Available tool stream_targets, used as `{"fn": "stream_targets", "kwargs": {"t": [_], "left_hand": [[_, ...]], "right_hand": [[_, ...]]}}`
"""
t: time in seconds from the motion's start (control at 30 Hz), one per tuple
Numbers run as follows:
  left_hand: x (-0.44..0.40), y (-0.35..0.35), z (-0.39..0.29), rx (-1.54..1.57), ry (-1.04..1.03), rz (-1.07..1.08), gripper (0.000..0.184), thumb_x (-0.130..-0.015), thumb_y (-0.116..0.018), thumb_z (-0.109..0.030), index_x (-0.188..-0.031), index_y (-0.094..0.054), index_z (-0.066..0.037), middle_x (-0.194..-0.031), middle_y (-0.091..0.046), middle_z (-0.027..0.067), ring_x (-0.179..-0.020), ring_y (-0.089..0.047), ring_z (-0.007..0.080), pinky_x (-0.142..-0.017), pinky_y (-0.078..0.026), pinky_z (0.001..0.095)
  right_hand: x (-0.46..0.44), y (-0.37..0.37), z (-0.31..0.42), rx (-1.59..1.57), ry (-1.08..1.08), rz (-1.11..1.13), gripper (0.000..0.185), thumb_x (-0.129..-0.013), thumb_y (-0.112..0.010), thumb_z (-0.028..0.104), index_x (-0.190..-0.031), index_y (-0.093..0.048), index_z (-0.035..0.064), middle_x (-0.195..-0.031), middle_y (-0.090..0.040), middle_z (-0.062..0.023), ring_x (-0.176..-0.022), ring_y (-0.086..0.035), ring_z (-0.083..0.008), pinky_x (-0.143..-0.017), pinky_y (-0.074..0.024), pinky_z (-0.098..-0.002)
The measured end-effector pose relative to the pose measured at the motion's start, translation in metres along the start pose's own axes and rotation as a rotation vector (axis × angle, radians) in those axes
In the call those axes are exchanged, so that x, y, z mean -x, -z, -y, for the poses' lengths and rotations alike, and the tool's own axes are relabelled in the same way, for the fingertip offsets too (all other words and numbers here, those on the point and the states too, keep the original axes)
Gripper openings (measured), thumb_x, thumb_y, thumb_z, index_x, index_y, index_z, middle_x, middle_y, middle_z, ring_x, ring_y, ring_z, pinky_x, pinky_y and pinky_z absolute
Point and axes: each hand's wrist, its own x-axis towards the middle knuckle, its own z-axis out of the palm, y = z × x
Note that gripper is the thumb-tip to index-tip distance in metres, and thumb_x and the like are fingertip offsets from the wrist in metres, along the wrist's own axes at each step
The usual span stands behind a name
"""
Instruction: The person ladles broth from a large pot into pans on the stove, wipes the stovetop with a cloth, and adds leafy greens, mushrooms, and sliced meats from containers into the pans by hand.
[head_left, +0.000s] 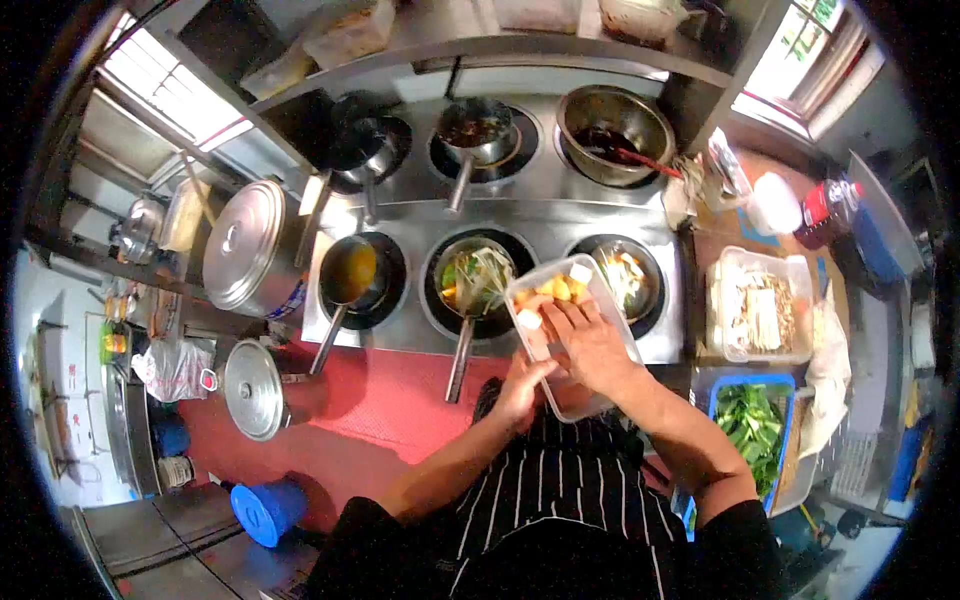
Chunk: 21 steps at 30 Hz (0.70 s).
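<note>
A clear plastic container (618, 345) is tilted in front of my apron, with yellow chunks (565, 289) and white pieces (580, 273) at its far end. My left hand (524, 388) grips the container's left side near the bottom. Inside it, my right hand (592, 345) reaches over the food, fingers slightly apart and their tips among the pieces. Just beyond are a pan of greens and pale enoki-like strands (478, 272) and another pan with pale and orange food (622, 278), partly hidden by the container.
At the left burner sits a pan of yellow-orange liquid (350, 270). Behind are a dark saucepan (475, 130) and a wide metal bowl (615, 135). Lidded pots (245, 245) stand left. To the right are a tub of pale food (762, 305) and a blue basket of greens (750, 425).
</note>
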Motion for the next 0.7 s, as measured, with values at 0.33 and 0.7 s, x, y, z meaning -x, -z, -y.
{"fn": "stream_targets", "kwargs": {"t": [0.33,0.7], "left_hand": [[0.015,-0.021,-0.013,0.117,0.178,-0.043,0.041,-0.089,-0.055,-0.020,-0.127,-0.054,-0.002,-0.115,-0.063,0.0071,-0.106,-0.061,0.0199,-0.092,-0.048,0.0362],[0.010,0.003,-0.012,0.129,0.108,-0.181,0.032,-0.088,-0.057,-0.019,-0.116,-0.050,-0.005,-0.103,-0.059,0.0061,-0.095,-0.060,0.0181,-0.085,-0.051,0.0351]], "right_hand": [[0.003,-0.012,-0.028,0.014,0.236,0.145,0.036,-0.076,-0.064,0.014,-0.111,-0.054,0.0051,-0.093,-0.065,-0.0148,-0.098,-0.062,-0.0320,-0.080,-0.0525,-0.0413],[0.015,-0.007,-0.026,-1.422,-0.512,0.155,0.028,-0.090,-0.059,0.007,-0.118,-0.055,0.0028,-0.105,-0.065,-0.0049,-0.096,-0.065,-0.0164,-0.083,-0.0526,-0.0284]]}}
